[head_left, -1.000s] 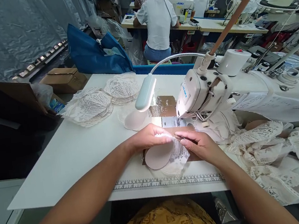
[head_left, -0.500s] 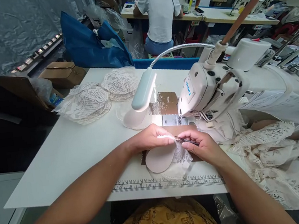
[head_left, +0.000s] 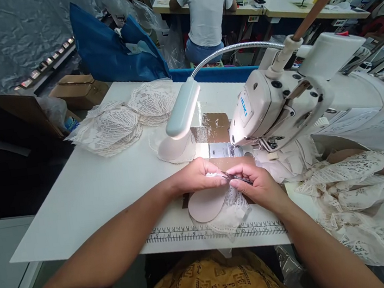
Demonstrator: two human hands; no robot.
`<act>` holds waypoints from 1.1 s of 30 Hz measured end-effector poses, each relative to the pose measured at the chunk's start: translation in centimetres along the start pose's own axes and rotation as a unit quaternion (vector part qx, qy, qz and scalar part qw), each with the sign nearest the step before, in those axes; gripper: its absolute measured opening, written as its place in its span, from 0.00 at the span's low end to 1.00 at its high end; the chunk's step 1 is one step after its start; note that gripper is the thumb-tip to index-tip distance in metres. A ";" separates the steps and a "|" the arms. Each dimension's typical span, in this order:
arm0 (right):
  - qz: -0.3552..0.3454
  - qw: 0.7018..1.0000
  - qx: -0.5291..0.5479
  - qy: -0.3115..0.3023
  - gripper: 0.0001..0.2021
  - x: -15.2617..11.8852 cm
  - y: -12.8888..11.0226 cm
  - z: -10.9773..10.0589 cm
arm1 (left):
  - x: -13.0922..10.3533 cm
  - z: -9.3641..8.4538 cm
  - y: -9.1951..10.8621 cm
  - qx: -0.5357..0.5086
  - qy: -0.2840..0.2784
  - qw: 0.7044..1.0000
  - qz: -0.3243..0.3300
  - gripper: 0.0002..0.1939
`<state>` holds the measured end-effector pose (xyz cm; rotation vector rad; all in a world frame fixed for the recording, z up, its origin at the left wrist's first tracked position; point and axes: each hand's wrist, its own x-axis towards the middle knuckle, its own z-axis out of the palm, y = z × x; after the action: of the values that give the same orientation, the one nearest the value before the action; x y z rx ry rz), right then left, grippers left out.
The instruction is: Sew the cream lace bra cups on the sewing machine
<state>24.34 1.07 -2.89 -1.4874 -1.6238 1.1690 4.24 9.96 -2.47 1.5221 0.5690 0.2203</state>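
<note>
Garment workshop, sewing machine (head_left: 260,100), stacked lace (head_left: 106,129), workbench (head_left: 280,7) beyond

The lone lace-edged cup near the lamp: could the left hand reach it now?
Probably yes: the left hand is close to the cup, with nothing visible between them, though it might first have to release the lace fabric it holds.

The person's left hand (head_left: 200,175) is pinching a lace-edged cup piece (head_left: 206,206) over the white table (head_left: 80,200), and the right hand (head_left: 259,182) is holding a slim dark tool (head_left: 241,178) close to it. A lamp (head_left: 183,107) is shining beside the sewing machine (head_left: 260,100), lace pieces (head_left: 106,129) are lying stacked, and a co-worker (head_left: 205,11) is sitting farther off.
</note>
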 end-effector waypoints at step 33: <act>0.129 0.990 0.049 -0.007 0.13 -0.1 -0.2 -0.1 | -3.9 -5.3 3.1 0.261 0.127 0.955 -0.052 0.15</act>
<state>24.41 0.99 -2.69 -1.6630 -1.3908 1.3809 -0.94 12.93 1.61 1.9825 0.9664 0.1940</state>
